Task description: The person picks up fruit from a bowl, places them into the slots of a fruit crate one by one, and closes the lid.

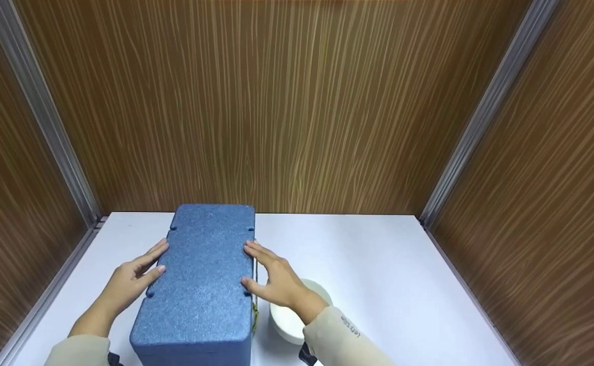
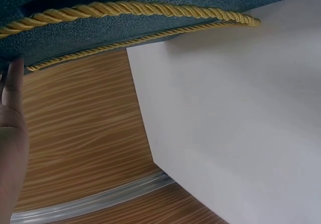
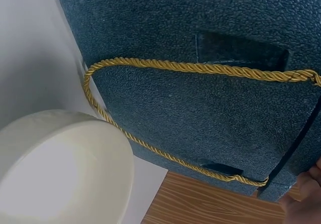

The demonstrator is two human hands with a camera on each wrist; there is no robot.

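A long blue foam box (image 1: 202,279) with its lid on stands on the table, left of the middle. On the lid's left edge, the fingertips and thumb of my left hand (image 1: 128,281) rest with fingers fairly straight. My right hand (image 1: 275,278) touches the opposite edge in the same way, thumb and fingers spread. A twisted gold rope (image 3: 165,66) hangs in a loop along the box's right side in the right wrist view. Another gold rope (image 2: 150,8) runs along the left side in the left wrist view. Dark recesses (image 3: 241,50) show in the box wall.
A round white bowl (image 1: 287,321) stands right of the box, partly hidden under my right forearm. The white table (image 1: 368,274) extends to the right. Wood-grain panels (image 1: 297,112) enclose it at the back and both sides, with metal posts (image 1: 485,117) at the corners.
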